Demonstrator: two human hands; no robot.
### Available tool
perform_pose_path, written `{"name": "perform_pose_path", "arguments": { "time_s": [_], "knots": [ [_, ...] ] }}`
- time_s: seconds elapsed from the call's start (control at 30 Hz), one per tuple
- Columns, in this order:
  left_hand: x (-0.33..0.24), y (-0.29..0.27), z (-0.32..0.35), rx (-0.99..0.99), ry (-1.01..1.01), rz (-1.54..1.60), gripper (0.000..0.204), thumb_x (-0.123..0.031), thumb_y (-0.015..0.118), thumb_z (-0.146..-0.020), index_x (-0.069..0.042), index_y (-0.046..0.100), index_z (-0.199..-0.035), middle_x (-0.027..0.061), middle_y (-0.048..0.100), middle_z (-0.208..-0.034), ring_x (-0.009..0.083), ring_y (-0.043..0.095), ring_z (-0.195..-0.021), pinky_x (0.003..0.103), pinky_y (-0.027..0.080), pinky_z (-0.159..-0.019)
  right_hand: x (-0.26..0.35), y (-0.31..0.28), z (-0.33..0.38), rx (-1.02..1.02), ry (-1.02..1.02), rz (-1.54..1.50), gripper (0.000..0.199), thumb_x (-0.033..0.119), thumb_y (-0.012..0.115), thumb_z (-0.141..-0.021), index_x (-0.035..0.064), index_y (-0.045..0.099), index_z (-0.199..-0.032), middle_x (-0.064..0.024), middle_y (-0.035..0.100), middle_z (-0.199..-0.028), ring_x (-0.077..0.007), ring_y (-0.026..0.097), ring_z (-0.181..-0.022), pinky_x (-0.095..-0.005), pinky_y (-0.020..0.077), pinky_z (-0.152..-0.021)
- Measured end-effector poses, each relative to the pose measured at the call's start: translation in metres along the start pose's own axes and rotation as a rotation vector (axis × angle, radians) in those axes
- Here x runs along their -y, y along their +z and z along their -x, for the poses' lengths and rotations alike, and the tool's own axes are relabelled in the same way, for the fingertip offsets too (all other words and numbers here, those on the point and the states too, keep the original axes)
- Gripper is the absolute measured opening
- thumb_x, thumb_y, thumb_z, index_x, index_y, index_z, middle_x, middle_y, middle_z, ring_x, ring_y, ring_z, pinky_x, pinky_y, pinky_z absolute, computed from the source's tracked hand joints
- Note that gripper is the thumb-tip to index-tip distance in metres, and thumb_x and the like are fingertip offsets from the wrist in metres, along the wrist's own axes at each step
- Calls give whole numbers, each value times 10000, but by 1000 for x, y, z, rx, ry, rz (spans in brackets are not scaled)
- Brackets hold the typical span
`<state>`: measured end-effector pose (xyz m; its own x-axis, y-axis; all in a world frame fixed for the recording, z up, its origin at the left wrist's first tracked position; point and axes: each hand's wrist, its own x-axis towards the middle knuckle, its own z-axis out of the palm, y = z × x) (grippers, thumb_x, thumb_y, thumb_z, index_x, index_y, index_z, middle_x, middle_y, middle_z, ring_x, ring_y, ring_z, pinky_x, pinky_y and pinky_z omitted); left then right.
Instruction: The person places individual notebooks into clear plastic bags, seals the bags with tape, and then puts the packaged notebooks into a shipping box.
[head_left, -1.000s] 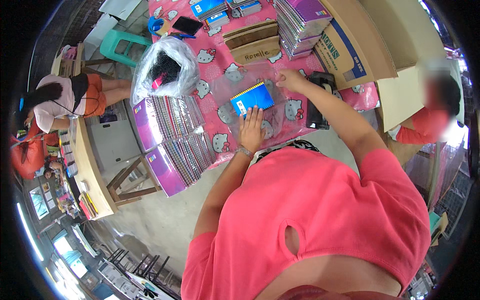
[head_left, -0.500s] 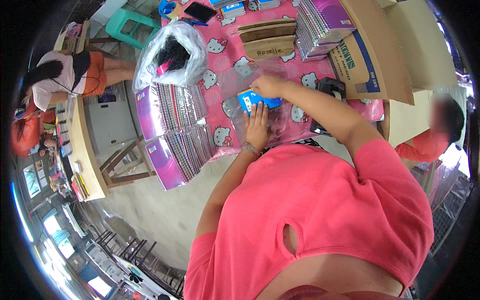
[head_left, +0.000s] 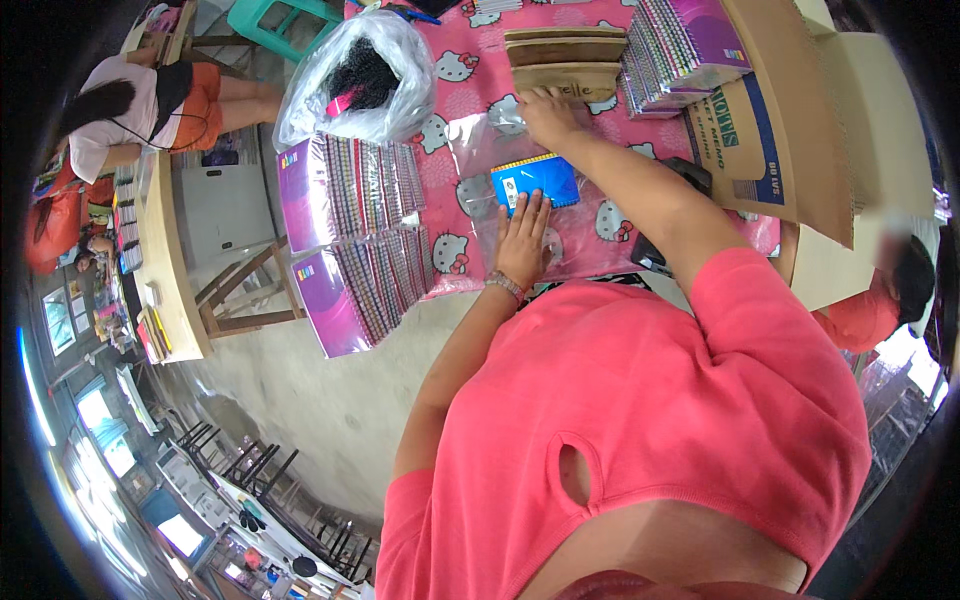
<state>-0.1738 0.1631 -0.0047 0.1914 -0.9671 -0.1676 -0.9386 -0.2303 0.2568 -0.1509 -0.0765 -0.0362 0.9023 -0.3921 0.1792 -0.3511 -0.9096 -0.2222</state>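
Since half a second ago, the right hand [head_left: 545,115] has slid off the blue notebook [head_left: 535,181] to the far edge of the clear plastic sleeve [head_left: 480,140], and the notebook now shows in full on the pink cloth [head_left: 610,215].

Left of the notebook, a seated person in a white top [head_left: 110,125] sits beside a wooden bench [head_left: 165,260]. Nearer the notebook, two rows of purple spiral pads [head_left: 350,235] hang over the edge of the cloth, with a clear bag of dark items [head_left: 355,80] just above them.

At the notebook, the left hand [head_left: 525,240] lies flat and open, fingers spread, its fingertips touching the notebook's near edge; it presses rather than grasps, and a bracelet [head_left: 505,287] circles the wrist. The notebook lies flat, its spiral binding along the far edge, seemingly on or inside the sleeve; which of the two cannot be told. The right hand rests knuckles-up on the sleeve just beyond the notebook, fingers curled; whether it pinches the plastic cannot be told.

Beyond the notebook stands a wooden rack [head_left: 565,60]. Right of the notebook, a stack of purple pads [head_left: 690,45] sits beside a cardboard box [head_left: 770,120], and a dark device [head_left: 655,255] lies partly hidden under the right forearm. Farther right of the notebook, a person in an orange top [head_left: 870,310] sits past the table edge.
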Motion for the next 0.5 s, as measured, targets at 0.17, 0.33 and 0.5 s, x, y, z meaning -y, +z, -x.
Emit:
{"name": "perform_pose_path", "arguments": {
  "time_s": [0.17,0.33,0.5],
  "knots": [
    [-1,-3,-3,-8,7,14,847,-309,660,-752,-89,231,-1448,90,206,-1514,278,175,-1399,523,109,-1117,-14,-4,-2,-81,-202,-71,119,134,531,-776,66,613,-829,-128,622,-961,-313,581,-973,-449,434,-836],
    [-5,-10,-9,-69,-45,62,634,-279,610,-799,-142,386,-1376,44,347,-1452,238,304,-1348,547,220,-1050,-18,-8,-4,183,-62,-510,185,77,562,-741,59,593,-922,-218,621,-802,-410,616,-757,-485,483,-678],
    [18,-11,-27,-178,-25,160,323,-164,556,-805,-151,582,-1127,29,524,-1229,230,490,-1112,484,323,-919,2,-39,35,129,-67,-480,192,69,581,-714,65,624,-901,-168,619,-807,-365,612,-782,-457,480,-701]
  ]
}}
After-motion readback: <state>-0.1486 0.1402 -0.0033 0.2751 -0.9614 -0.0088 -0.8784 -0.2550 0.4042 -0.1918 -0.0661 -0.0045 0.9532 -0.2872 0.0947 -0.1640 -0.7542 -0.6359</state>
